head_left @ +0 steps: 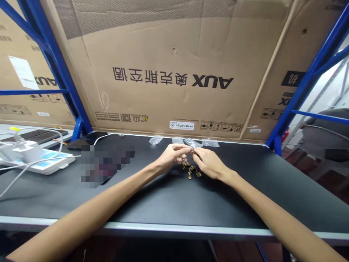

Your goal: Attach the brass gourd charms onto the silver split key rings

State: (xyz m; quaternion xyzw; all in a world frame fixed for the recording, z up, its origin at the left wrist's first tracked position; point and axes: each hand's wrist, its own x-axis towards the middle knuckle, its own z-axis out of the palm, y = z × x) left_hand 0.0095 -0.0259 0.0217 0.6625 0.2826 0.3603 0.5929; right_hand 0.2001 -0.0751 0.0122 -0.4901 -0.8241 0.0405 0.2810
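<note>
The left hand and right hand pinch tight on a small metal bit; steady fingers help keep the gold charms from tangling.

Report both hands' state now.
Left hand: closed, holding small metal trinkets.
Right hand: closed, pinching a tiny metal piece, exact type unclear.

AUX 奥克斯空调 & warn. sign on ctr. box, "25" on label, AUX on L. box
</note>
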